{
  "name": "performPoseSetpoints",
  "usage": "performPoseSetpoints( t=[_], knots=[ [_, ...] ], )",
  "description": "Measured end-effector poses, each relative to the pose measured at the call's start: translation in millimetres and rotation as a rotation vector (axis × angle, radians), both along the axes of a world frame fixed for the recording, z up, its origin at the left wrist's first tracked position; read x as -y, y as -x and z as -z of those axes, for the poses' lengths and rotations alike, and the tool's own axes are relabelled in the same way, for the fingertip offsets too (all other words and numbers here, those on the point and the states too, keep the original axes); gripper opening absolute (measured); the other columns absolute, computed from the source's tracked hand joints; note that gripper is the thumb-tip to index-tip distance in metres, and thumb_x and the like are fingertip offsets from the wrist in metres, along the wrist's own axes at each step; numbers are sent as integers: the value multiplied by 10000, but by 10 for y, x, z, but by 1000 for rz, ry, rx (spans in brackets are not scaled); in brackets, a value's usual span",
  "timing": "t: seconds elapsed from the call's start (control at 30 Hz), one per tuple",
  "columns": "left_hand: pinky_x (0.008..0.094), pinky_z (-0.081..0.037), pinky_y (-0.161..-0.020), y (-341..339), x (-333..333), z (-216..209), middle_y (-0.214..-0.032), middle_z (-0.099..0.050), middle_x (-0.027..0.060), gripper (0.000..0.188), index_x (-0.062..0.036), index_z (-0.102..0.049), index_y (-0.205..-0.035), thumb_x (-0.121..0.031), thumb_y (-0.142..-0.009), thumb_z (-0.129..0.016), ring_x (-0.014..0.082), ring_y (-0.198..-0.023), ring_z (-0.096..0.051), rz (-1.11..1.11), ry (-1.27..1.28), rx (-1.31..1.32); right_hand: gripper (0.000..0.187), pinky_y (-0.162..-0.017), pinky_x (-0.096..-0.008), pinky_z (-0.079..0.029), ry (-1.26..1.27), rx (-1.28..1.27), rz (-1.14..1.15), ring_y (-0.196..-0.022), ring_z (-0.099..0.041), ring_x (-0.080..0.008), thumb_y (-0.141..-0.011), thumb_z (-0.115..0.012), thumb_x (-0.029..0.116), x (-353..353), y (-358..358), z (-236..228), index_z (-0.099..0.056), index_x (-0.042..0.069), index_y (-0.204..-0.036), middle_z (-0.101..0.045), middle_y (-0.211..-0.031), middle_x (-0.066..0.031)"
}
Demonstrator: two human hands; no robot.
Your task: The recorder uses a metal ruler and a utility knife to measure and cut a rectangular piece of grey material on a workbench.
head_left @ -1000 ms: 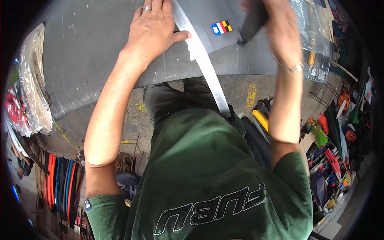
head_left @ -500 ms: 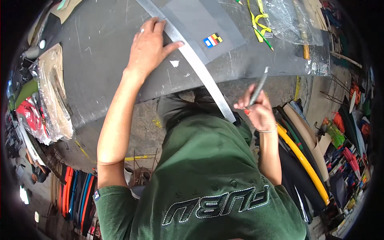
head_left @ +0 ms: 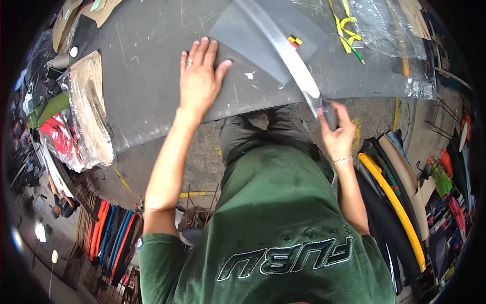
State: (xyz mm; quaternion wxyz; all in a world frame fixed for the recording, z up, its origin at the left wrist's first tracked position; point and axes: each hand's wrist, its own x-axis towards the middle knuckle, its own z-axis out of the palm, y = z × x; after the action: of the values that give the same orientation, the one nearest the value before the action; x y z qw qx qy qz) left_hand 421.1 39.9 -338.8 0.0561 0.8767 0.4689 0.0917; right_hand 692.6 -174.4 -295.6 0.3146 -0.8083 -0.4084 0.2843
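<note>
My left hand (head_left: 199, 78) lies flat on the dark tabletop (head_left: 157, 96), fingers stretched out, with nothing in it. At the table's near edge my right hand (head_left: 339, 130) is closed around the near end of a long metal ruler (head_left: 291, 55). A dark grey, blurred handle (head_left: 330, 115) is also in that hand, apparently the cutter seen earlier. The ruler slants away over a grey sheet (head_left: 243, 38), smeared by motion. It partly hides a small colourful patch (head_left: 294, 42) on the sheet.
A yellow tape measure (head_left: 347, 25) and green pencil (head_left: 357, 53) lie right of the sheet, near clear plastic (head_left: 385, 35). Plastic-wrapped brown pieces (head_left: 91, 106) sit at the left table edge. A long yellow roll (head_left: 397, 215) and dark rolls stand at my right.
The ruler has moved right, away from my left hand, which no longer touches it. My right hand, earlier holding only a grey-handled cutter, now also grips the ruler's near end.
</note>
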Motion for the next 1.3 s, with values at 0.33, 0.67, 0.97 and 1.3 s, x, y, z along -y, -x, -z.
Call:
performPoseSetpoints(
  t=[0.33,0.67,0.97,1.3],
  knots=[
    [568,-372,-1153,35,685,-343,-1321,-566,189,558,-56,-562,-1423,-352,-967,-688,386,-1356,-478,162,244,79,292,-856,-252,-514,-130,-152,338,-909,-627,-85,-975,-755,202,-91,641,299,-716,2,-1185,-724,-1002,-9],
    [462,-496,-1070,341,-319,-228,-1479,-470,209,484,-61,-458,-1494,-234,-1057,-569,403,-1321,-539,215,287,413,198,-773,-305,-546,-108,-125,368,-845,-716,-186,-874,-805,87,488,1771,395,-715,13,-1034,-751,-956,-116],
    [492,-277,-1245,161,-334,76,-1567,-427,141,660,-86,-474,-1494,-400,-963,-706,341,-1497,-360,440,158,197,335,-813,-385,-558,29,-65,35,-935,-701,-359,-804,-722,19,415,1723,343,-703,71,-1135,-720,-1027,-153],
    [508,-273,-1245,153,-314,161,-1543,-478,128,698,-30,-519,-1436,-479,-938,-715,313,-1489,-387,422,127,219,288,-662,-261,-464,63,-469,425,-721,-534,-53,-949,-778,294,-308,1699,398,-722,11,-951,-655,-773,32]
  ],
)
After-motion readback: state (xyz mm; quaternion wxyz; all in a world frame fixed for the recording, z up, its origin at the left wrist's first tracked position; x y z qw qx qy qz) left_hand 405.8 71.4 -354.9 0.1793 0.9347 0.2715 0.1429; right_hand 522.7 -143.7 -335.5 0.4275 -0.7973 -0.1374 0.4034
